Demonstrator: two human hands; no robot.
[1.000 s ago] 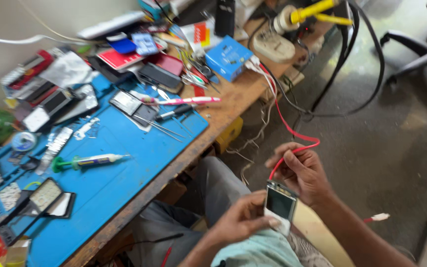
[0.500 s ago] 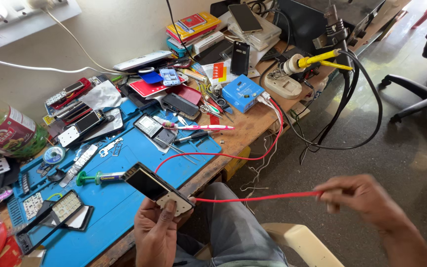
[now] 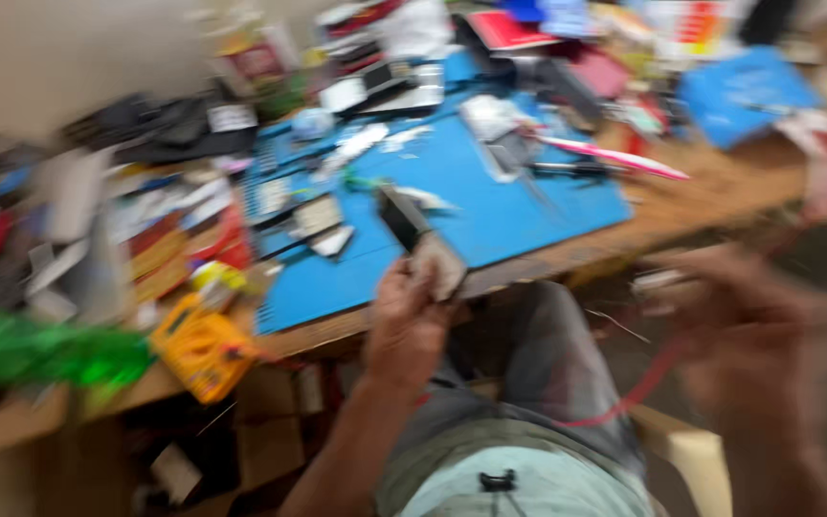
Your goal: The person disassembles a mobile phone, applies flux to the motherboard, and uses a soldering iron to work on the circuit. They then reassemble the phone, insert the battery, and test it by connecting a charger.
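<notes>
- A blue work mat [image 3: 519, 206] covers the middle of a wooden bench [image 3: 720, 196], and small parts and tools lie scattered over it, too smeared by motion to name one by one.
- A pink-and-white pen-like tool [image 3: 614, 158] lies near the mat's right edge, with a dark slim tool just beside it.
- A blue box [image 3: 753, 91] sits on the bench at the far right; a yellow gadget [image 3: 201, 347] rests at the bench's near edge on the left, and a green blur [image 3: 45, 349] lies further left.
- A heap of packets and papers crowds the left of the bench.
- The left hand [image 3: 412, 321] is closed around the lower end of a phone [image 3: 421, 239], a dark slab tilted up over the near edge of the mat.
- The right hand [image 3: 753, 335] is badly blurred; it seems partly curled, but how far open it is cannot be told.
- A red wire [image 3: 638, 394] runs from below that hand across the lap; whether the fingers grip it is unclear.
</notes>
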